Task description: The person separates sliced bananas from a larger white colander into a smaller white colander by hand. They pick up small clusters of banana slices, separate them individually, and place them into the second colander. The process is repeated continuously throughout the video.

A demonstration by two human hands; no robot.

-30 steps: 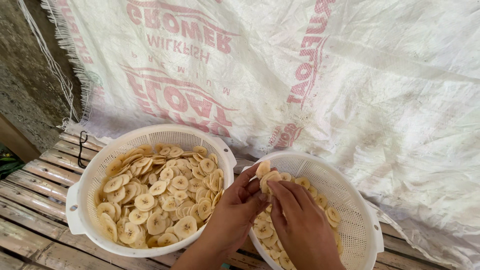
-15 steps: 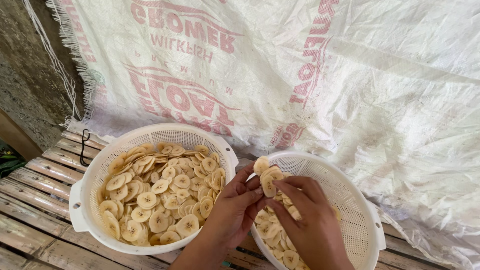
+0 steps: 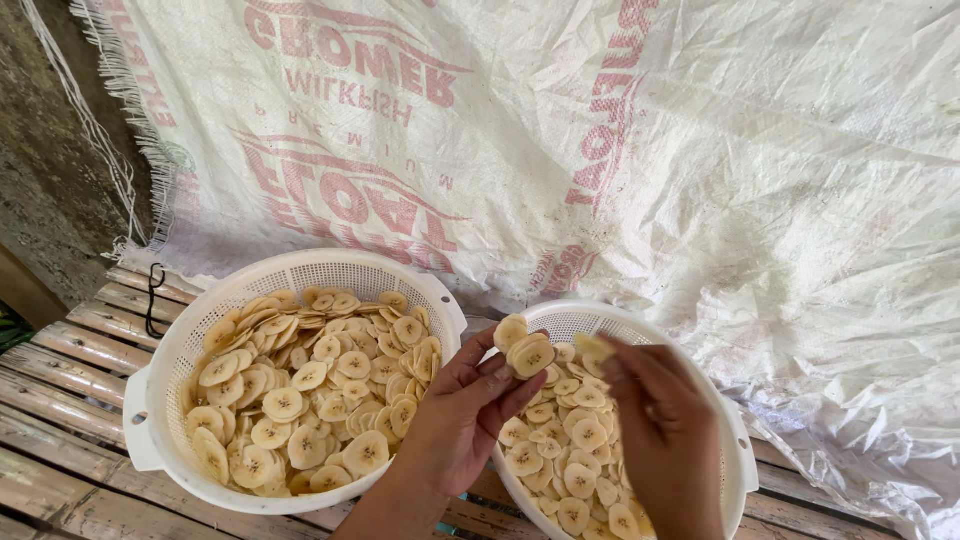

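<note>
Two white colanders (image 3: 160,400) sit on a slatted wooden tabletop (image 3: 60,370) against a printed woven sack (image 3: 600,150). Left hand (image 3: 465,415) fingers pinch banana slices (image 3: 522,350). Right hand (image 3: 665,430) fingers close on one slice (image 3: 592,347).

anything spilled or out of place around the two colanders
Nothing stands out. The banana slices sit inside the left colander and the right colander, none on the slats. The left hand holds a few slices; the right hand pinches one. The sack cloth's left edge is frayed.

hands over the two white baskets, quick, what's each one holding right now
Left hand: palm up, a small stack of banana slices at its fingertips.
Right hand: pinching one slice above the right basket.
</note>
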